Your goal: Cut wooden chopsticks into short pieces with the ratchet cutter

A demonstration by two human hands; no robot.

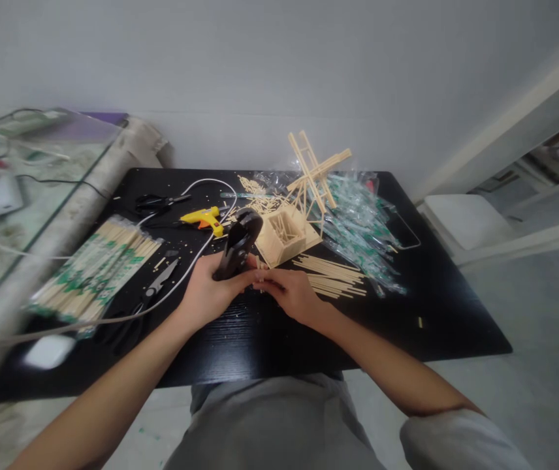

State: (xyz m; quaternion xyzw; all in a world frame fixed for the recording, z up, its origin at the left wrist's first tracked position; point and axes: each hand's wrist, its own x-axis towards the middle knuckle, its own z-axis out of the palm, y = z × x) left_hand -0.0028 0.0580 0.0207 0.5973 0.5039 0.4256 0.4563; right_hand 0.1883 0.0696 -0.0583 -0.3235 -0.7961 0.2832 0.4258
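Note:
My left hand (215, 290) is closed around a black tool with a rounded top (239, 241); its exact kind is unclear. My right hand (292, 290) pinches a short pale wooden stick (258, 262), its fingertips meeting those of my left hand. The fingers hide most of the stick. Just beyond them stands a hollow, many-sided box of glued sticks (279, 241) with loose pieces inside. A cross-shaped stick frame (316, 173) rises behind it. Loose thin sticks (335, 277) lie right of my right hand.
A yellow glue gun (204, 219) with a white cord lies behind my left hand. Scissors (159, 281) and bundled wrapped chopsticks (98, 271) are at left, black-handled scissors (162, 202) farther back. Green-printed wrappers (362, 222) cover the black table's (446, 320) back right.

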